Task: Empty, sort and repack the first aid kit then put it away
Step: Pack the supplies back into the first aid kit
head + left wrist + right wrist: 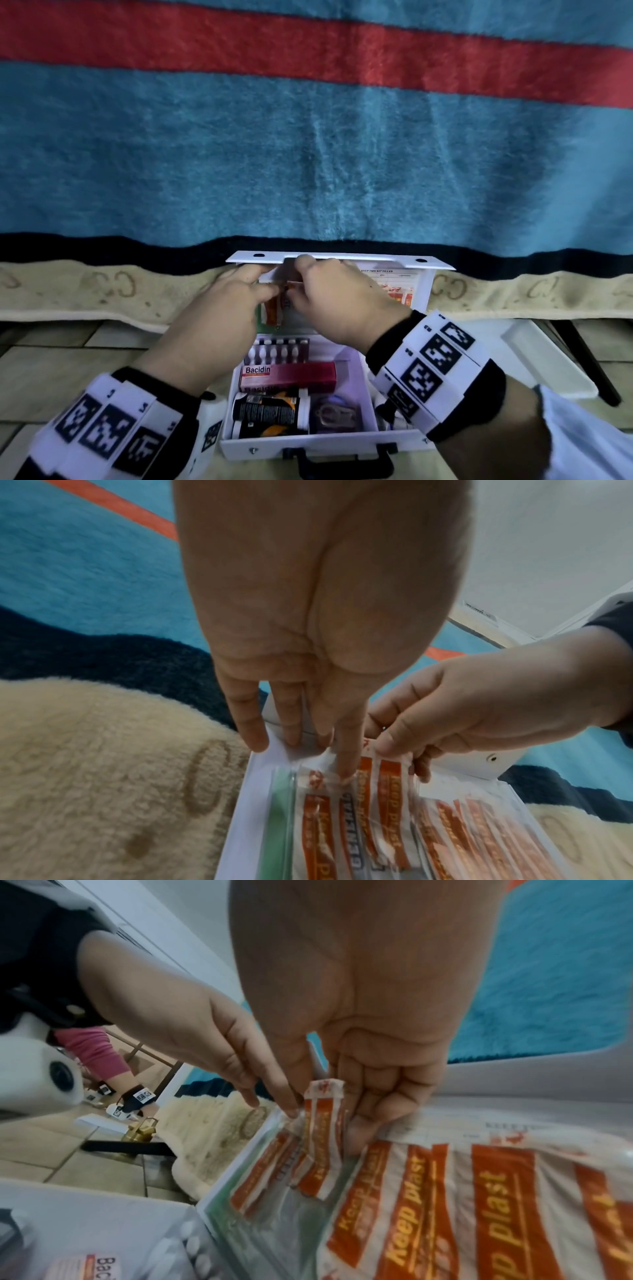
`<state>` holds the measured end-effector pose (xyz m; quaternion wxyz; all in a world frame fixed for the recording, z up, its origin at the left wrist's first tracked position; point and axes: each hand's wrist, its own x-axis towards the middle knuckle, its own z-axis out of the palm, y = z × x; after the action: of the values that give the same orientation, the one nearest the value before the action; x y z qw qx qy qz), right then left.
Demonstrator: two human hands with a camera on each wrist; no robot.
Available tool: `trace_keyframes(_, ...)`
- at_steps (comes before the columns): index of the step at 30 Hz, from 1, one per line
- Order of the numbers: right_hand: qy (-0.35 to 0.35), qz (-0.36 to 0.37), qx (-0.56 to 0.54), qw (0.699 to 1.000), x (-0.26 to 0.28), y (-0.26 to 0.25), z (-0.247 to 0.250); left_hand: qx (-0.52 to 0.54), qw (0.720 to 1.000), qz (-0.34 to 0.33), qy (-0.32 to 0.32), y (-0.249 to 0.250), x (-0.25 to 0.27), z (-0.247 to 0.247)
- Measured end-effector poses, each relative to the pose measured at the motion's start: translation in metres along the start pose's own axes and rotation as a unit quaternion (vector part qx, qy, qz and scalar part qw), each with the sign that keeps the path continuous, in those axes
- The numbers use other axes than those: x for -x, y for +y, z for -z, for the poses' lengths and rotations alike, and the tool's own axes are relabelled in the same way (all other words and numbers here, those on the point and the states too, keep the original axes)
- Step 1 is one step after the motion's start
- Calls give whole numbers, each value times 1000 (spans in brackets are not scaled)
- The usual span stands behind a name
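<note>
The white first aid kit [322, 445] lies open on the floor, its lid [342, 257] standing against a bed. A clear pocket [284, 818] inside the lid holds orange-and-white "Keep plast" plaster strips [493, 1204]. My right hand [298, 287] pinches the top of a plaster strip [323, 1104] between thumb and fingers at the pocket's mouth. My left hand [270, 289] has straight fingers, its thumb pressing on the clear plastic [344, 773] beside that strip. The kit's base holds a blister pack [277, 351], a red Bacidin box [287, 375] and dark bottles [267, 407].
A blue blanket with a red stripe [308, 154] and a cream fleece [102, 291] hang behind the kit. Tiled floor [51, 359] lies to the left. A white tray [534, 346] and a black leg [582, 353] are to the right. Another person's pink sleeve [92, 1053] and a brass padlock [140, 1130] are far left.
</note>
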<state>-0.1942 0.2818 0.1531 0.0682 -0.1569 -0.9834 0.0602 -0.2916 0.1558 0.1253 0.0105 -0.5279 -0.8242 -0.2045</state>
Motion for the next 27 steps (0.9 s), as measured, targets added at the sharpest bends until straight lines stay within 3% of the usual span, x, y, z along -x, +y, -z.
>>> trace_keyframes(4,-30,35,79,996,-2,-5,-4,-7,1000,6,0,1,0,0)
trace_keyframes(12,0,-13,57,998,3,-15,4,-10,1000,9,-14,3,2,4)
trace_keyframes(19,-57,-13,121,991,-4,-19,2,11,1000,5,1,1,2,0)
trace_keyframes(27,46,0,87,995,0,-16,-9,17,1000,-6,2,-12,-1,-9)
